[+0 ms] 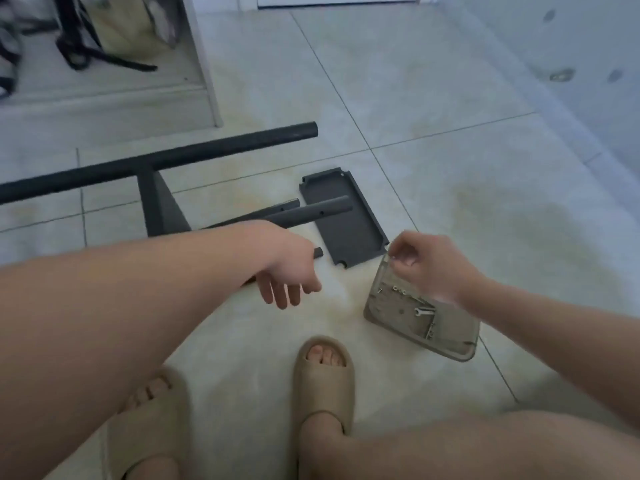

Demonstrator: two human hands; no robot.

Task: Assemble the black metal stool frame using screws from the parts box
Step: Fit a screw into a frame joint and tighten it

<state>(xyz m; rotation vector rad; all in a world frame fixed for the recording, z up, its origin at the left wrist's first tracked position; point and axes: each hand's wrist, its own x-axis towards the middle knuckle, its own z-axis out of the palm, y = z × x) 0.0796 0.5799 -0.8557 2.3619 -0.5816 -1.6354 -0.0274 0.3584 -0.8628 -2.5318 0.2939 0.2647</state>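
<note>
A black T-shaped frame piece [149, 168] lies on the tiled floor at the left. Two loose black tubes [311, 209] lie across a flat black plate [349, 230] in the middle. A clear parts box [446, 344] with several screws and a small wrench [423, 312] sits at the right. My left hand [291, 275] hangs over the end of a tube with relaxed fingers and holds nothing. My right hand [429, 268] hovers above the far end of the box, its fingertips pinching a small screw [393, 258].
My two feet in beige slides [323, 375] stand on the floor near the bottom, with my knee at bottom right. A mirror with a white frame [207, 64] leans at the top left. A white wall runs along the right.
</note>
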